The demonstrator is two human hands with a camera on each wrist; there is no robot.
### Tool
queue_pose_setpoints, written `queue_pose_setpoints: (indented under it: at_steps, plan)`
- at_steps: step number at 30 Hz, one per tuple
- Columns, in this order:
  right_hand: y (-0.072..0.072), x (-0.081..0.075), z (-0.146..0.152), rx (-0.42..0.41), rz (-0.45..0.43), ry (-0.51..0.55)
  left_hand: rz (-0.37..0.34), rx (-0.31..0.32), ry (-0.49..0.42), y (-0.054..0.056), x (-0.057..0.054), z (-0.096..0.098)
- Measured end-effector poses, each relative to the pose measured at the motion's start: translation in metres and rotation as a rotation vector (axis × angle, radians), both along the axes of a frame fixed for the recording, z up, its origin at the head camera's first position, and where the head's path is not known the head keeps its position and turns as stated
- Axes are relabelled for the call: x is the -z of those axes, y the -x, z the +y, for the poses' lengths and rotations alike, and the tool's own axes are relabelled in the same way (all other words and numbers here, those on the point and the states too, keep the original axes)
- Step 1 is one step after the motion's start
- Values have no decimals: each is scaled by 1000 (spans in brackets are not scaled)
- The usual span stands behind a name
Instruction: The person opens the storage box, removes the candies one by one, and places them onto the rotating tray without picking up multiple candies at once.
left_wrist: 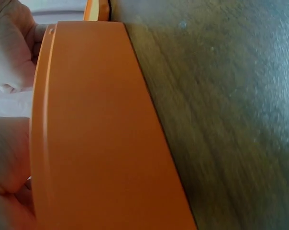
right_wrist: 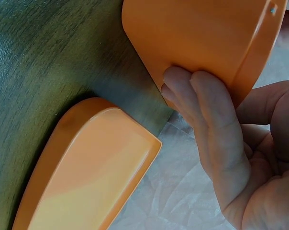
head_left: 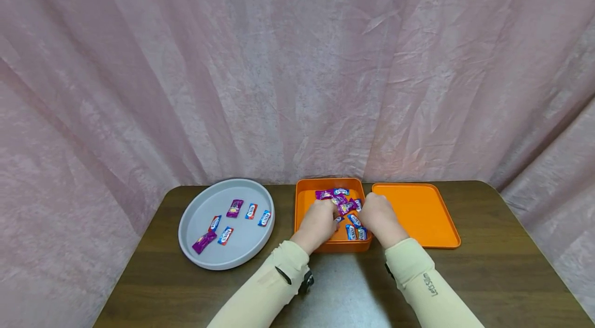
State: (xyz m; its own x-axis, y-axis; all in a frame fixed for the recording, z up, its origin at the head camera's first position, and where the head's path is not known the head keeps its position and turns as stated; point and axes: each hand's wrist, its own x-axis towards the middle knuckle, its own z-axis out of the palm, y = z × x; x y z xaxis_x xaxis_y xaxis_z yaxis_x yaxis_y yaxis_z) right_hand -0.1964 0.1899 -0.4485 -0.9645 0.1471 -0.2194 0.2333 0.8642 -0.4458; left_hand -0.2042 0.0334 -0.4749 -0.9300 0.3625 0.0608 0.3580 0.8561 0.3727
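Observation:
An orange box holds several small wrapped candies, some in purple wrappers and some in blue-and-red ones. My left hand reaches down into it from the front left. Its fingertips are near a blue-wrapped candy, but whether they pinch it is hidden. In the left wrist view the box's front wall covers most of that hand. At the right wall, my right hand grips the rim. Two of its fingers lie along the outside of the wall, while other fingers bend over the edge.
A round grey tray stands on the left with purple candies and blue-and-red candies spread on it. To the right of the box lies an orange lid. A pink curtain hangs behind the wooden table.

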Motion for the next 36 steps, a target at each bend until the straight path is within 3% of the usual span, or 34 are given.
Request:
queue_pose_setpoints:
  at_steps: [5, 10, 19, 28, 36]
  plan:
    - [0, 0, 0, 3, -7, 2, -1, -34, -45, -1, -8, -4]
    - [0, -1, 0, 1, -1, -6, 78, -38, -82, -1, -16, -11]
    - [0, -2, 2, 9, -13, 24, 161, -65, -193, 3, -31, -31]
    - [1, -1, 2, 9, -2, -3, 266, -69, -221, 6, -51, -53]
    - [0, 0, 0, -1, -1, -2, 366, -154, -280, 6, -71, -87]
